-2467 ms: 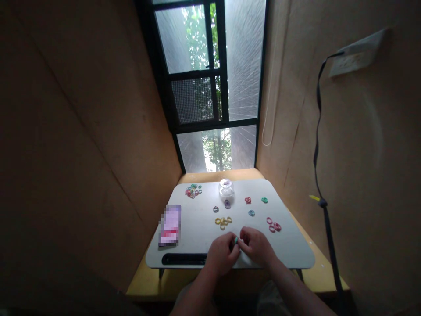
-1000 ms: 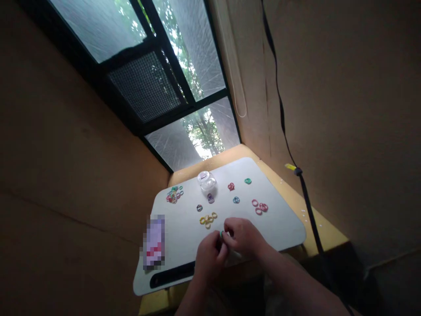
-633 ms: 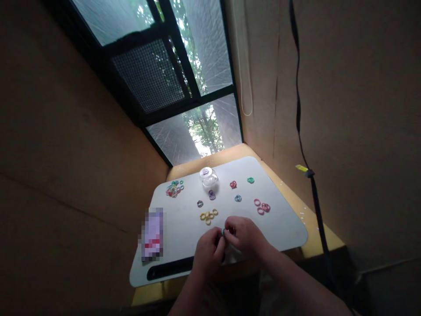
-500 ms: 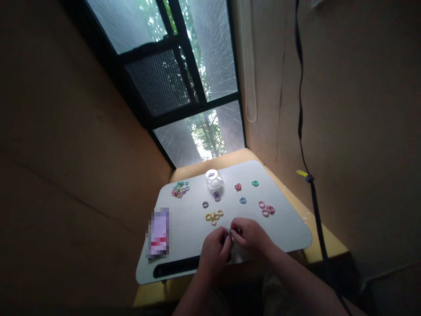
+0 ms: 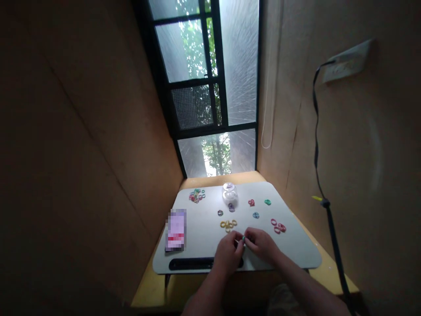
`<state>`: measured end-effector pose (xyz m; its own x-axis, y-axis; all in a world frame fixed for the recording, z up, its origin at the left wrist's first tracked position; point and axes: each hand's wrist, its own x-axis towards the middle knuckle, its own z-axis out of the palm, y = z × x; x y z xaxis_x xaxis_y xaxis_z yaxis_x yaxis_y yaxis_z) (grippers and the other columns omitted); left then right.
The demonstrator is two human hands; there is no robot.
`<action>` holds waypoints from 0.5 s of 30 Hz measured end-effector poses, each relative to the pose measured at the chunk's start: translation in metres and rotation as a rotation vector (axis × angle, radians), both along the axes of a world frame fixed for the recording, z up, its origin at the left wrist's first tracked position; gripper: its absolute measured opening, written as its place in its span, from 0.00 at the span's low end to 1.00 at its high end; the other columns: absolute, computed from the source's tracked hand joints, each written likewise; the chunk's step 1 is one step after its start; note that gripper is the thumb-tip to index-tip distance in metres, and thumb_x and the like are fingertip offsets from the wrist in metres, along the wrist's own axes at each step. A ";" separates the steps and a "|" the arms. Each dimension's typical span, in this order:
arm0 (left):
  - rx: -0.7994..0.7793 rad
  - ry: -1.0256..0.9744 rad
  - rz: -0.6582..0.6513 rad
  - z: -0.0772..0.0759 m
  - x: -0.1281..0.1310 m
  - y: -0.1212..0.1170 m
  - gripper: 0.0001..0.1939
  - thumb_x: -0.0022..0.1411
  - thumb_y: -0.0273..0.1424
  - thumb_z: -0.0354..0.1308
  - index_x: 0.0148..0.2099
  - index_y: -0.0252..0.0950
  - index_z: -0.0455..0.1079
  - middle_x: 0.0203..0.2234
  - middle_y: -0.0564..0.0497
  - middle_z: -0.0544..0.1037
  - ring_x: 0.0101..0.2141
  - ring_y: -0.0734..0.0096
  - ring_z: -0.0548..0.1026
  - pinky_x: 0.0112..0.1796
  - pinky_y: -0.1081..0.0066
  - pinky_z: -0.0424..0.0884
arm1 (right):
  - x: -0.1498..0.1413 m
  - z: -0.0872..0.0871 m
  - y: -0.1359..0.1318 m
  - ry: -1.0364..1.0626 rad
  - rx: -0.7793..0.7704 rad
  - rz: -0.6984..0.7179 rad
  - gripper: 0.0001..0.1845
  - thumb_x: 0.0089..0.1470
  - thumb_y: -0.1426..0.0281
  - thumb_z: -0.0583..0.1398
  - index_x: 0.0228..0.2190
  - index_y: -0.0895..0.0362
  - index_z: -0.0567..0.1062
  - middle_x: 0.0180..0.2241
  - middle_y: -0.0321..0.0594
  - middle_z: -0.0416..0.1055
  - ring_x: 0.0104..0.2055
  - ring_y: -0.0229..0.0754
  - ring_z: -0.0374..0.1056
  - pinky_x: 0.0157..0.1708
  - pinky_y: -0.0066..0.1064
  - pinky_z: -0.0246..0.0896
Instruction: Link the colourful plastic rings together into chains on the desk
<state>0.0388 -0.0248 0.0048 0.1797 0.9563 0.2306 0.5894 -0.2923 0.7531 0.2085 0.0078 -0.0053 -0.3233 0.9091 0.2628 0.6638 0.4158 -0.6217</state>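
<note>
My left hand and my right hand meet over the near side of a white lap table. Pinched between their fingertips is a small green hair tie, mostly covered by the fingers. Just beyond my left hand lie several yellow hair ties. Further off are small groups in blue, red, green, purple and a dark shade. Pink ones lie to the right. A mixed-colour pile sits at the far left.
A clear round jar stands at the table's far side. On the left lies a blurred-out purple flat item. A black slot runs along the near edge. A black cord hangs at right from a wall outlet.
The view has turned and levelled, so the table appears lower and further right, and the wall outlet is now visible. Both hands keep their pinch on the green hair tie.
</note>
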 end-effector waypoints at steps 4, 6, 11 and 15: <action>-0.004 -0.003 -0.001 -0.001 0.000 0.001 0.06 0.62 0.30 0.53 0.39 0.38 0.71 0.31 0.53 0.78 0.32 0.71 0.73 0.34 0.73 0.64 | -0.001 0.001 0.006 -0.011 -0.052 -0.004 0.04 0.48 0.70 0.57 0.24 0.56 0.71 0.22 0.33 0.68 0.25 0.37 0.61 0.26 0.27 0.49; -0.005 -0.008 -0.005 0.000 0.000 0.001 0.06 0.63 0.30 0.52 0.38 0.38 0.71 0.31 0.53 0.78 0.32 0.71 0.73 0.34 0.73 0.64 | -0.003 0.001 0.003 -0.010 -0.039 -0.027 0.05 0.49 0.70 0.57 0.23 0.56 0.71 0.22 0.34 0.69 0.26 0.37 0.62 0.27 0.27 0.50; -0.009 -0.040 -0.009 0.000 0.000 -0.003 0.07 0.62 0.30 0.53 0.42 0.39 0.70 0.33 0.54 0.78 0.31 0.73 0.73 0.35 0.73 0.65 | -0.006 -0.003 -0.008 0.016 0.041 -0.046 0.07 0.52 0.69 0.55 0.26 0.56 0.72 0.24 0.34 0.69 0.27 0.38 0.64 0.29 0.28 0.51; -0.008 -0.047 -0.021 -0.001 0.000 -0.004 0.08 0.62 0.30 0.54 0.43 0.40 0.70 0.35 0.54 0.79 0.31 0.73 0.73 0.35 0.73 0.65 | -0.004 -0.006 -0.009 0.007 0.066 -0.034 0.07 0.53 0.70 0.54 0.26 0.55 0.72 0.24 0.34 0.68 0.28 0.38 0.63 0.30 0.28 0.52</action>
